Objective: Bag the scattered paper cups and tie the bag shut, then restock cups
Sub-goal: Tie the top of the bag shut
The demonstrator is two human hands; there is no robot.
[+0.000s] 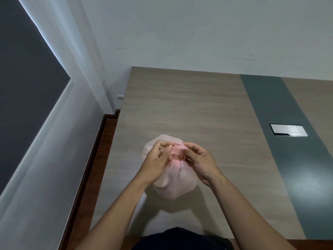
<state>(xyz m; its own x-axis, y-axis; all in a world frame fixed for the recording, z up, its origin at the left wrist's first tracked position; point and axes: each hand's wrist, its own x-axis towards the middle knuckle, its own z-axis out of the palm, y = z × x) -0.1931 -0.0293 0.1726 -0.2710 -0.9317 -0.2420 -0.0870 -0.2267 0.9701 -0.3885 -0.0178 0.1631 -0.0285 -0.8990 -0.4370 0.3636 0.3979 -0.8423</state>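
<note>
Since the pink plastic bag (173, 179) sits bulging on the wood-grain table (180, 105) right in front of the person, the bagging part looks basically done, with no loose cups anywhere in view. Its neck is bunched up between both hands. The left hand (155, 163) has its fingers curled round the gathered plastic, and the right hand (200, 162) pinches the other side. Can't tell if a knot is pulled tight yet, since the fingers hide it. So tying seems midway and restocking isn't started. Off to the right, a metal cover plate (289, 130) sits in the table's grey strip (270, 98).
</note>
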